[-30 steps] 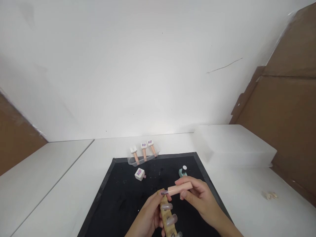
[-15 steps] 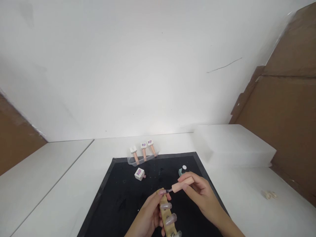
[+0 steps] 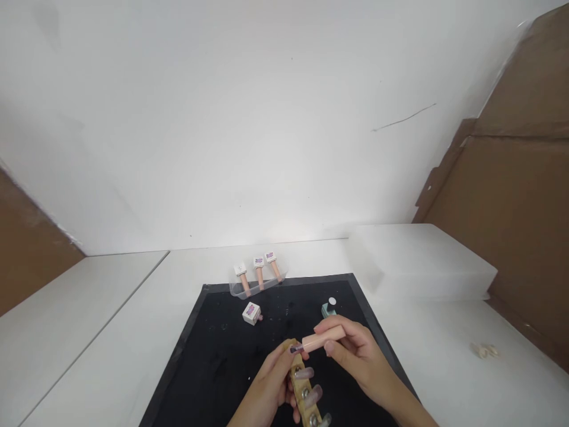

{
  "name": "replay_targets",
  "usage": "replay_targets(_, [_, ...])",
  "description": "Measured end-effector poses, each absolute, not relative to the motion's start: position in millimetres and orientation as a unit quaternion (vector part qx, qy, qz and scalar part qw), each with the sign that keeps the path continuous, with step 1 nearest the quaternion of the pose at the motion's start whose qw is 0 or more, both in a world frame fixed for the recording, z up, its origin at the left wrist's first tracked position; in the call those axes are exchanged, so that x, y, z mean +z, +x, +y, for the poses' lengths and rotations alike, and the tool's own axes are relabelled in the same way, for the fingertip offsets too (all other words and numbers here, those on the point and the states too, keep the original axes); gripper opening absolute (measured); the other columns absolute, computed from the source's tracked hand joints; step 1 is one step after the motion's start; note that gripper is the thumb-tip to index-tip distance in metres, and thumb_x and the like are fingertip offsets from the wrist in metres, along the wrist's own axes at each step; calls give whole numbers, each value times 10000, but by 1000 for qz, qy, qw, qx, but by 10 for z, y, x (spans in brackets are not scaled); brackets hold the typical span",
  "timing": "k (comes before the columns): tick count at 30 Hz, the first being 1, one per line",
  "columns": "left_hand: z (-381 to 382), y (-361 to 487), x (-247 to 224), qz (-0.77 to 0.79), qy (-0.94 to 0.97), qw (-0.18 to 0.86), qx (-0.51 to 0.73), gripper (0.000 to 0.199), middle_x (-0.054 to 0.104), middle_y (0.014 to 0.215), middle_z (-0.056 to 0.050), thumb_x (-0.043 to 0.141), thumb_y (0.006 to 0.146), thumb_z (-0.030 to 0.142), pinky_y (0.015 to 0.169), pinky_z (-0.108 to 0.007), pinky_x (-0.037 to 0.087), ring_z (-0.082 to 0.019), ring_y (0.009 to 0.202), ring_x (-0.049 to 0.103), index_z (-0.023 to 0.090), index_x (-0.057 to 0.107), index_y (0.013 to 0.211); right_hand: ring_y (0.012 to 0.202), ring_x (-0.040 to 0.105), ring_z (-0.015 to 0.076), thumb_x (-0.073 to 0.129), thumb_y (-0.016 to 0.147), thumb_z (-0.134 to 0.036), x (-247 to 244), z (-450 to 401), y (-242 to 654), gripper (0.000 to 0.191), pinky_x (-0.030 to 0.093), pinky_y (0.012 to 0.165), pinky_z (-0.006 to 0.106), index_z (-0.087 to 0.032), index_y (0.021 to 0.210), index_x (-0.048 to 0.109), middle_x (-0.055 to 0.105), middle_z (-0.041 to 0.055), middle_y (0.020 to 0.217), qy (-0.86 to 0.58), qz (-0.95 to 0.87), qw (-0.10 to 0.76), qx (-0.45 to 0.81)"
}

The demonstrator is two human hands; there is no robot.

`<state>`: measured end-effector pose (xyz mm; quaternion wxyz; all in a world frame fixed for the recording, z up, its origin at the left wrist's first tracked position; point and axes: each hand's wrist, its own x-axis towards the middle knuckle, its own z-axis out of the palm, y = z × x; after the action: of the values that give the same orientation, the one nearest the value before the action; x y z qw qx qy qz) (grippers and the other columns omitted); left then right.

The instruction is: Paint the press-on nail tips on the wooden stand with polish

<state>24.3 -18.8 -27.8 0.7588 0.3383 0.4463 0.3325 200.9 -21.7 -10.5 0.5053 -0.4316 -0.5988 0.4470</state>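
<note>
My left hand (image 3: 276, 379) is closed around a wooden nail tip stand (image 3: 299, 363) that carries several glossy pinkish false nails (image 3: 313, 395) on metal studs. Between the fingers of my right hand (image 3: 355, 356) is a nail polish brush (image 3: 323, 339) with a pale peach handle. Its dark bristle end lies over the nail at the top of the stand, by my left thumb; whether it touches is hard to tell. An uncapped white polish bottle (image 3: 252, 313) lies on its side on the black mat (image 3: 222, 356).
A clear tray (image 3: 240, 295) with three peach-capped bottles (image 3: 259, 273) sits at the mat's back edge. Beyond my right hand stands a small green bottle (image 3: 329, 307) with a dark cap. A white block (image 3: 422, 261) and small pale pieces (image 3: 485, 350) are on the right.
The brush has shifted left and slightly down, its tip further over the top nail. The stand has turned a little, showing more of its metal studs.
</note>
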Motion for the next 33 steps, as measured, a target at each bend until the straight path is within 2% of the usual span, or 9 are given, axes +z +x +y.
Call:
replay_targets(4, [-180,239,-295,434,338,766,333,556,439,524,83,673,604,662,367,-183,370,-82,442,450,174,571,850,760,631,205,602,852,-362,-93,-199,2011,179,499,706,297,-212,856,699,685,49,842,-425,-599,521,434])
replay_targets(8, [-157,244,-333,437,335,767,329,561,402,488,99,688,575,667,336,-185,356,-65,393,387,172,570,812,722,628,191,603,856,-349,-79,-185,2019,167,498,692,281,-212,792,674,671,32,778,-408,-603,540,422])
replay_targets(12, [-159,247,-317,435,329,767,337,552,446,510,90,685,595,656,353,-184,371,-69,402,436,169,575,830,741,623,195,606,856,-352,-115,-208,2037,139,500,691,287,-239,884,681,658,36,832,-398,-617,549,399])
replay_targets(14, [-158,254,-317,439,317,768,342,588,463,507,87,701,558,668,346,-187,374,-82,408,467,170,574,843,764,624,201,589,870,-331,-128,-223,2042,137,494,724,302,-254,937,682,657,36,837,-388,-649,530,384])
replay_targets(18, [-140,267,-347,437,311,771,344,620,452,471,87,708,500,698,315,-197,358,-87,372,428,174,577,804,772,619,214,566,883,-293,-119,-225,2042,133,486,720,311,-244,943,674,653,41,813,-391,-683,505,354])
replay_targets(21, [-134,251,-342,419,312,784,336,566,449,473,82,698,545,677,316,-191,343,-77,367,407,175,591,782,727,603,207,548,889,-283,-117,-203,2044,126,479,678,306,-231,907,661,631,34,771,-394,-683,509,344])
replay_targets(26, [-148,212,-281,417,302,794,324,509,433,461,84,674,613,646,319,-178,333,-62,355,359,174,602,790,718,583,207,524,906,-296,-142,-176,2057,148,464,692,325,-225,859,645,616,34,752,-386,-672,531,343])
replay_targets(29, [-148,213,-270,413,303,798,318,519,435,444,81,680,604,648,324,-178,350,-68,359,368,173,600,799,685,563,198,537,897,-301,-125,-184,2052,132,456,648,314,-231,909,649,594,27,746,-365,-680,531,350])
replay_targets(33, [-140,220,-287,415,300,799,315,534,464,447,73,669,611,659,326,-178,362,-67,361,374,167,598,806,694,567,192,545,883,-226,-66,-202,2031,120,452,659,311,-244,945,647,627,28,777,-339,-709,505,358])
